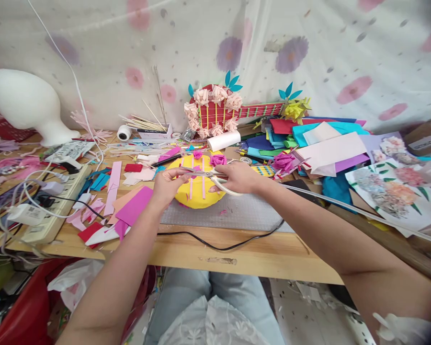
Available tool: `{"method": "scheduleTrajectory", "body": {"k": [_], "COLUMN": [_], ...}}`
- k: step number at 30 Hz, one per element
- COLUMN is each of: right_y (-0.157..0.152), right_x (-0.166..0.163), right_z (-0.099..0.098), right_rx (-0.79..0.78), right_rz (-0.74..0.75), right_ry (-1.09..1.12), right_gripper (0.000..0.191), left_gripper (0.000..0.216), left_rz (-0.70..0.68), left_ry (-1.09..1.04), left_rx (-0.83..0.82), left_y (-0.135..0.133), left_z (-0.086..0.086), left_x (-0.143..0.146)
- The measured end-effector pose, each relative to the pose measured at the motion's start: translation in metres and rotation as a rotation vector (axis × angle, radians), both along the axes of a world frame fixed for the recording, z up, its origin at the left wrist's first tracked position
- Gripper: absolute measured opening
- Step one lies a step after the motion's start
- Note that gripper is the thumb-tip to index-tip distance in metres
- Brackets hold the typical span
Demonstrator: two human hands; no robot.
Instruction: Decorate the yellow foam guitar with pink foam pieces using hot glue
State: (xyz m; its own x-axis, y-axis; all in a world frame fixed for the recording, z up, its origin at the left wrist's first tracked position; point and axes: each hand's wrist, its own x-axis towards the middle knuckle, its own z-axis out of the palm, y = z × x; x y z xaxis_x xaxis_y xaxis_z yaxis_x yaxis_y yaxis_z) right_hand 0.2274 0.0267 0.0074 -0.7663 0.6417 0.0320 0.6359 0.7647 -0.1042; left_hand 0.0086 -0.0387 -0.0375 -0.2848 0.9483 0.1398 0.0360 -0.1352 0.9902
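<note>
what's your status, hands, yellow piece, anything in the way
Right hand holding scissors; left hand by their tips, grip unclear. Yellow piece on mat, below both. Black cord nearby, touching neither hand.

On the tabletop (179, 257), the craft piece (197, 200) lies on the cutting mat (246, 211) beneath the scissors (211, 175), the paper roll (223, 141) and guitar model (213, 110) behind it, the power strip (62, 197) and foam head (21, 103) left, paper sheets (335, 151) right.
</note>
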Motion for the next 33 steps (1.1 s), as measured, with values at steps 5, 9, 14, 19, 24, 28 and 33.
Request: {"method": "scheduleTrajectory", "body": {"k": [5,9,14,19,24,28,33], "right_y": [-0.005,-0.005,-0.004,-0.005,-0.005,-0.005,-0.006], "right_x": [0.0,0.0,0.0,-0.001,-0.002,-0.003,-0.008], "right_z": [0.002,0.002,0.001,0.001,0.0,0.0,0.003], "right_rx": [0.029,0.037,0.035,0.033,0.037,0.061,0.114], "right_rz": [-0.033,-0.035,-0.032,-0.054,-0.06,-0.053,-0.039], "right_ry": [-0.048,-0.052,-0.058,-0.073,-0.061,-0.064,-0.063], "right_gripper": [0.057,0.057,0.057,0.059,0.06,0.059,0.059], "left_gripper": [0.027,0.027,0.024,0.025,0.029,0.032,0.034], "left_rz": [0.052,0.031,-0.018,-0.025,-0.022,-0.04,-0.029], "left_ry": [-0.056,-0.049,-0.013,-0.006,-0.008,-0.024,-0.026], "left_rx": [-0.027,-0.018,-0.001,-0.006,-0.024,-0.031,-0.04], "left_y": [-0.001,-0.002,-0.002,-0.001,-0.002,-0.004,-0.008], "left_z": [-0.001,0.0,-0.001,-0.003,-0.002,0.003,0.008], "left_x": [0.002,0.002,0.0,-0.001,-0.003,-0.003,-0.005]}}
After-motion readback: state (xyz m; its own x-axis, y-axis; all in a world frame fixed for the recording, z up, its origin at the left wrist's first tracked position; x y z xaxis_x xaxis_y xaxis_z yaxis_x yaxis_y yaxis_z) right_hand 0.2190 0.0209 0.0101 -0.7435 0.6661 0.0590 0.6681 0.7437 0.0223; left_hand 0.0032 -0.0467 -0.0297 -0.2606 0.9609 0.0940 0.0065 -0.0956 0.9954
